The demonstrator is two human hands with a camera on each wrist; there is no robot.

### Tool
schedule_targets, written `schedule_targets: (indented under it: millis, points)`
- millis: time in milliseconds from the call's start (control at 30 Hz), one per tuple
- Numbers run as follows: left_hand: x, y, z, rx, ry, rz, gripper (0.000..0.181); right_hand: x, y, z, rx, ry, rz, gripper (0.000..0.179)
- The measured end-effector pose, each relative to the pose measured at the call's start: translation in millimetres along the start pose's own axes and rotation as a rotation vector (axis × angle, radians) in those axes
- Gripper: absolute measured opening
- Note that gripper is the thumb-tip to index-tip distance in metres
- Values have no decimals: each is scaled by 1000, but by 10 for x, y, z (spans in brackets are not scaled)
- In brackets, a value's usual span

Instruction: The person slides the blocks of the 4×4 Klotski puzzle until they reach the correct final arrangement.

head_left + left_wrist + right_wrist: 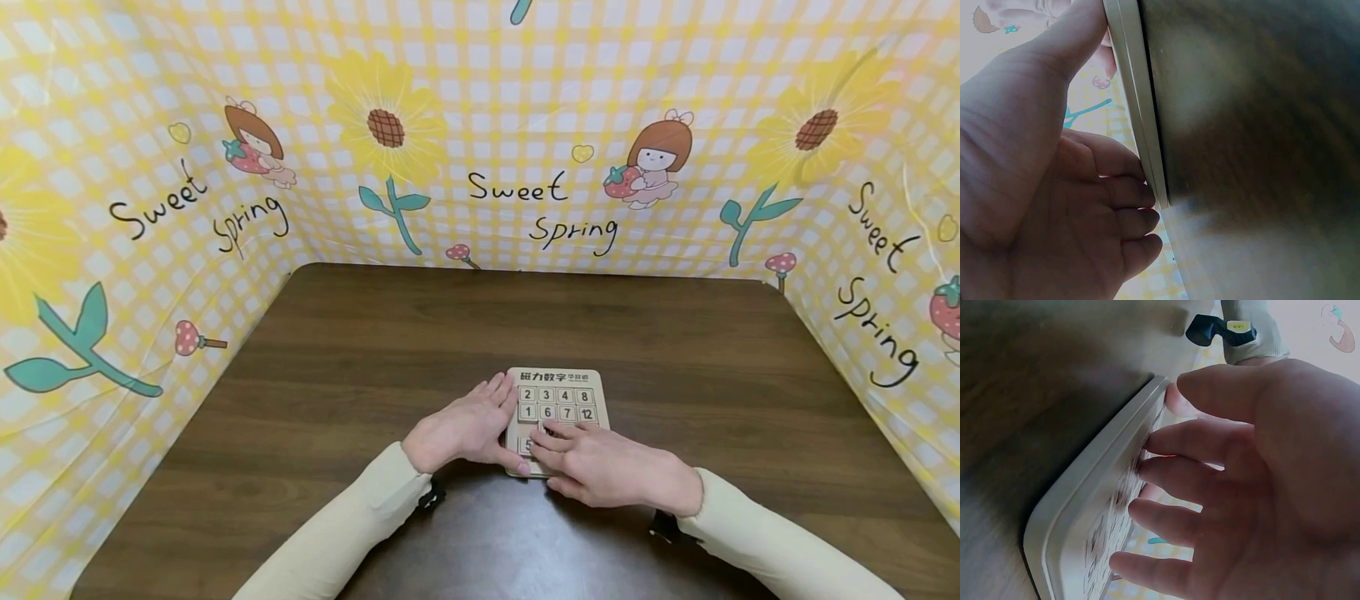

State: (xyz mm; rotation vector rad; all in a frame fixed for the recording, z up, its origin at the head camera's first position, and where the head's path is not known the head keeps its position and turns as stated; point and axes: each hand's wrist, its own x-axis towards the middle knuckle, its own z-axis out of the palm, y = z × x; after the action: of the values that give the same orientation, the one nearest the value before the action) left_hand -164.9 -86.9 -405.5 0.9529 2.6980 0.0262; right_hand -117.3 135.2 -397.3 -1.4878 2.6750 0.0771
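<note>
A light wooden sliding number puzzle [592, 375] lies flat on the table, dark print along its far edge. Tiles 2, 3, 4, 8 form the far row, then 1, 6, 7, 12. A bare slot shows below the 1, with tile 5 [527, 446] nearer. My left hand [468, 422] braces the board, straight fingers along its left side and thumb at the near left corner. Over the near right part reaches my right hand [611, 467], fingers spread and fingertips on the tiles. It hides most of the lower tiles. In the right wrist view, the fingertips [1124, 561] meet the tile face.
The dark wood-grain table [360, 333] extends around the board. A yellow checked cloth [480, 108] printed with flowers and lettering stands along the back and both sides. Dark wrist devices [432, 493] show under both cream sleeves.
</note>
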Motion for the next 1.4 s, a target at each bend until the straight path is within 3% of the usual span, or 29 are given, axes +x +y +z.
schedule_targets:
  millis: [767,967,1200,1400]
  points:
    - [-6,-3,-8,29,27,19,116,86,156,5,0,8,34,47]
    - [5,-3,-2,22,21,11,117,-2,152,-38,9,21,100,48]
    - [4,4,-2,18,19,7,116,-143,111,-45,-12,64,58,48]
    - [-8,3,-3,12,19,8,116,-242,37,-19,-33,38,25,49]
